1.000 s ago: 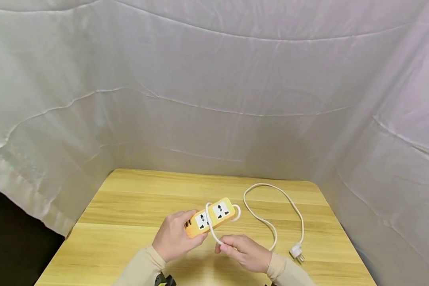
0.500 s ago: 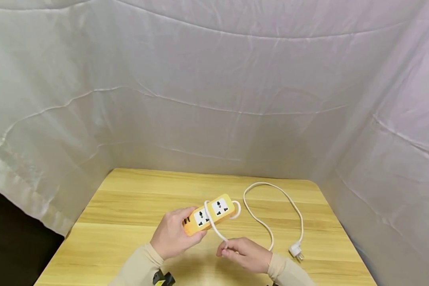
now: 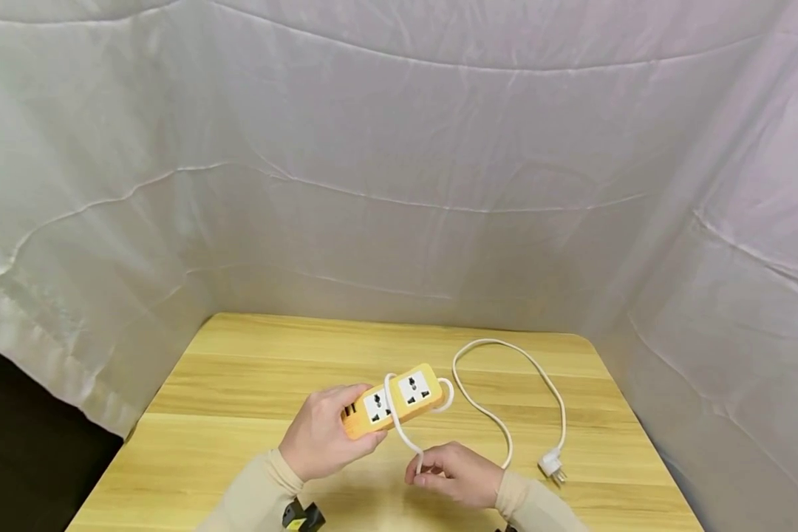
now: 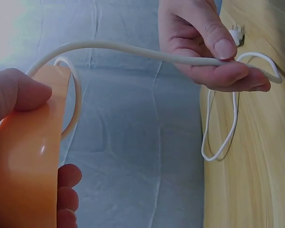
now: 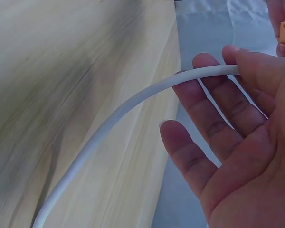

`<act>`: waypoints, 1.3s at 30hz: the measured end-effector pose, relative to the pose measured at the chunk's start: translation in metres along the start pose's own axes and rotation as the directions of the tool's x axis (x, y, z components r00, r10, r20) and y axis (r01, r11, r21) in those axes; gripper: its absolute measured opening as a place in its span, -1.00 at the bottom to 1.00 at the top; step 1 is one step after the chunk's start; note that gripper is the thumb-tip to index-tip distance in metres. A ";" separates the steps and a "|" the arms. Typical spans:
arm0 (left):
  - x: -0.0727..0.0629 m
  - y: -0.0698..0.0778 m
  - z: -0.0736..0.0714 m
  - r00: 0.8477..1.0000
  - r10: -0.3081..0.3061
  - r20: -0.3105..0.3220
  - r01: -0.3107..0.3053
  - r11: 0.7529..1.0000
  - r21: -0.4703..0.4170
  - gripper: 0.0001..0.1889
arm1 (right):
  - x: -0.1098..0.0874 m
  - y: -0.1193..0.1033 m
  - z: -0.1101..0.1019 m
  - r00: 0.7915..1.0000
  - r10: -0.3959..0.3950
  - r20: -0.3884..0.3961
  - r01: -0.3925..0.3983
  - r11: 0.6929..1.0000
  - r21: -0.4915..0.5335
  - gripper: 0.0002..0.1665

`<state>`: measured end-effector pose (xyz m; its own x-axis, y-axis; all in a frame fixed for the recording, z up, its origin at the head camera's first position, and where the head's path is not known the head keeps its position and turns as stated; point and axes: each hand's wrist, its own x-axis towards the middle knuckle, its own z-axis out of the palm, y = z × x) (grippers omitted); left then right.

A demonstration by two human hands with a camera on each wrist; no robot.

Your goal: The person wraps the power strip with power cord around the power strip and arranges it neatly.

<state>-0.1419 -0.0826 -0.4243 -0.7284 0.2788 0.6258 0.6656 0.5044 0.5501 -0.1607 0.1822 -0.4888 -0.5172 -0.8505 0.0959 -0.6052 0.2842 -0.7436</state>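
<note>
My left hand (image 3: 324, 436) grips the near-left end of an orange-yellow power strip (image 3: 399, 397), thumb on one side and fingertips round the other. White sockets face up on it, and it is held above the table. A white cord (image 3: 406, 436) leaves the strip's far end in a small loop, passes behind and crosses over its face. My right hand (image 3: 457, 474) pinches that cord between thumb and fingers, as the left wrist view shows. In the right wrist view the little finger stands apart from the cord (image 5: 128, 107).
On the right of the wooden table (image 3: 259, 355) the rest of the cord lies in a wide loop, ending in a white plug (image 3: 551, 465) with bare prongs. A grey cloth curtain (image 3: 399, 185) encloses the table's back and sides.
The cord stays across the strip's face, while my right hand has shifted slightly and the cord now bends down more at its fingertips. My left hand keeps its grip with little movement.
</note>
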 end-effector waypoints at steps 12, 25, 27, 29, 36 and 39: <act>0.003 0.003 -0.004 0.998 0.050 0.042 -0.050 0.999 -0.004 -0.53 | 0.009 0.005 -0.005 1.000 -0.007 -0.011 0.006 0.995 -0.103 -0.80; 0.001 0.002 -0.004 0.995 0.075 0.061 -0.076 0.997 0.012 -0.55 | 0.016 0.009 -0.009 1.000 0.007 -0.004 -0.008 0.990 -0.140 -0.81; 0.001 0.002 -0.004 0.995 0.077 0.064 -0.077 0.997 0.006 -0.55 | 0.017 0.010 -0.010 1.000 0.004 -0.005 -0.005 0.990 -0.142 -0.82; 0.000 0.002 -0.003 0.994 0.085 0.072 -0.085 0.996 -0.004 -0.56 | 0.018 0.011 -0.011 1.000 -0.009 -0.003 0.009 0.989 -0.147 -0.85; -0.003 0.001 -0.001 0.989 0.132 0.073 -0.131 0.991 -0.018 -0.51 | 0.022 0.014 -0.012 0.999 -0.034 -0.021 0.030 0.989 -0.145 -0.94; -0.003 0.002 0.000 0.987 0.135 0.082 -0.134 0.991 -0.019 -0.51 | 0.021 0.014 -0.012 0.999 -0.015 -0.048 0.010 0.994 -0.108 -0.86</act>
<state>-0.1385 -0.0829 -0.4253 -0.6429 0.4104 0.6467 0.7600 0.4473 0.4716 -0.1873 0.1735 -0.4889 -0.5365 -0.8324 0.1390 -0.6720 0.3218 -0.6670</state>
